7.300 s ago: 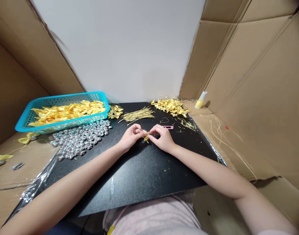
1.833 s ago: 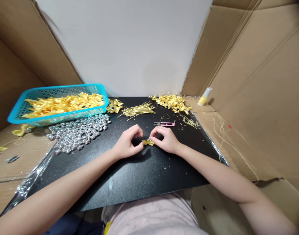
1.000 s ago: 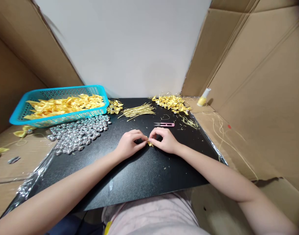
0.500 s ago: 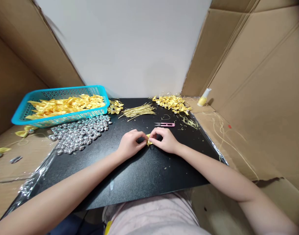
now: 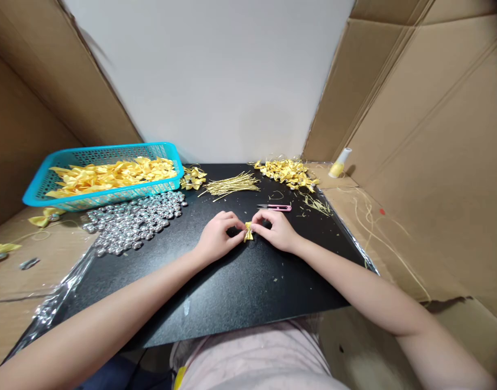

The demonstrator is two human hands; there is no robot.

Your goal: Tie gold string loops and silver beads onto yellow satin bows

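A small yellow ribbon bow (image 5: 249, 232) is pinched between my two hands above the black tabletop (image 5: 232, 287). My left hand (image 5: 219, 235) grips its left side with thumb and fingertips. On its right side, the thumb and index finger of my right hand (image 5: 276, 230) close at the bow, near a small shiny spot too fine to make out. Just beyond my right hand lie pink-handled thread snips (image 5: 275, 207). A bundle of gold cut cords (image 5: 231, 186) lies farther back.
On the left stands a blue basket (image 5: 32, 192) of yellow bows, with many silver beads (image 5: 130, 223) in front. Finished-looking bows with cords (image 5: 286, 173) are heaped at back right, near thread scraps (image 5: 317, 205) and a yellow thread spool (image 5: 337, 165). Cardboard walls (image 5: 435, 135) enclose the sides.
My right fingertips have drawn back slightly to the right, so more of the yellow bow shows between the hands. My left hand keeps its pinch.
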